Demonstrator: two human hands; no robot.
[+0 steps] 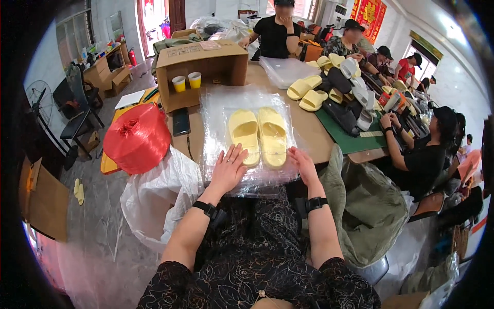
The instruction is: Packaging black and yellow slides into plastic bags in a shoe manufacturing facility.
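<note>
A pair of pale yellow slippers (258,135) lies side by side on a stack of clear plastic bags (216,110) in front of me. Clear film seems to cover the pair, as if it is inside the top bag. My left hand (230,169) rests with its fingers spread on the film, against the heel of the left slipper. Beside the heel of the right slipper, my right hand (304,164) has its fingers stretched out at the bag's edge. Neither hand visibly grips anything.
A cardboard box (203,56) holding two yellow cups stands behind the bags. A phone (181,122) and a red twine roll (137,138) are at left. Slippers are heaped on a green mat (334,129) at right. A green sack (368,206) hangs nearby. Several people sit around.
</note>
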